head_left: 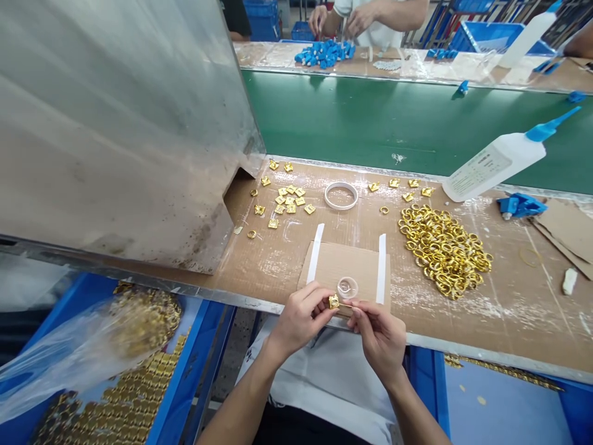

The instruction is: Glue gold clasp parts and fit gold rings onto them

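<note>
Gold piece (333,301) — half hidden, pinched between left hand (299,318) and right hand (380,334).

Only print in view is the label on the white glue bottle (498,164), too small to read.

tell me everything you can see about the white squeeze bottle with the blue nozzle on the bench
The white squeeze bottle lies on its side at the far right of the cardboard-covered bench, by the edge of the green belt. Its body looks like soft, cloudy white plastic with a printed label too small to read. A long blue nozzle points up and to the right, out over the belt. Nothing holds it; both hands are well away. A blue plastic part lies just in front of it, apart.
</note>
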A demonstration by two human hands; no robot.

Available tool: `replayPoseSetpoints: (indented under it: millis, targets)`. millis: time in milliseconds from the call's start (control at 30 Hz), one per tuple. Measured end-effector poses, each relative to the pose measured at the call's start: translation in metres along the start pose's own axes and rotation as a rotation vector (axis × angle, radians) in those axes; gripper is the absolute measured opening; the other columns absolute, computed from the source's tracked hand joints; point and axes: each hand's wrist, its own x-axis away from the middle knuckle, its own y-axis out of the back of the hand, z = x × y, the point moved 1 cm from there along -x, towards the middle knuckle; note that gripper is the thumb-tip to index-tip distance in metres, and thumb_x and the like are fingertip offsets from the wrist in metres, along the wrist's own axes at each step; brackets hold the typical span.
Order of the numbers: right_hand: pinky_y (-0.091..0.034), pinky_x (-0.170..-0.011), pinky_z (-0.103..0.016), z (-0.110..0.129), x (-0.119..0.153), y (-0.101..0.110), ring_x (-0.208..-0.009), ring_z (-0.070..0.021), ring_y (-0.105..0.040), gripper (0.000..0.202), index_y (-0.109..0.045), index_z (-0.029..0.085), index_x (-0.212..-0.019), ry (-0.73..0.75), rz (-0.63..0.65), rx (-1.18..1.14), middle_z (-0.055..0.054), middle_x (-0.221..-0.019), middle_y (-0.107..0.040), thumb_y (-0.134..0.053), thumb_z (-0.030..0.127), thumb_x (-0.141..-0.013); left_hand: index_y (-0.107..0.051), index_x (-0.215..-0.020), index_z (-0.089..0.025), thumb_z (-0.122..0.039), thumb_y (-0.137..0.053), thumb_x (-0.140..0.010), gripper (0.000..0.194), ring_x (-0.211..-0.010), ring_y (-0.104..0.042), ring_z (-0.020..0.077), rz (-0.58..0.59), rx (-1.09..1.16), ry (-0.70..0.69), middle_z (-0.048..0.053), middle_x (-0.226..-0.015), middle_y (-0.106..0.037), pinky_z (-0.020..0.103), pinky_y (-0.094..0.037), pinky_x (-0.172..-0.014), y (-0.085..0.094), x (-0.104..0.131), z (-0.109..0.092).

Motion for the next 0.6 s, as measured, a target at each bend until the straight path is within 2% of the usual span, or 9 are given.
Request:
replayPoseSetpoints:
  millis: [600]
  targets:
    - [-0.06, -0.046, -0.02, 0.0014, -0.001, 0.0009, -0.05, -0.0119, -0.068, 0.01, -0.073, 0.022, -0.098, -0.013, -0.006, -0.004, -0.006, -0.09, -0.08, -0.064, 0.018, -0.097, -0.067, -0.1, -0.015, -0.019, -0.064, -0.094, 0.008, -0.066, -0.059, 0.0111, 0.007, 0.003, 0.008, 0.002, -0.085, -0.06, 0.019, -0.049, -0.058, 0.0012, -0.0003, -0.0013]
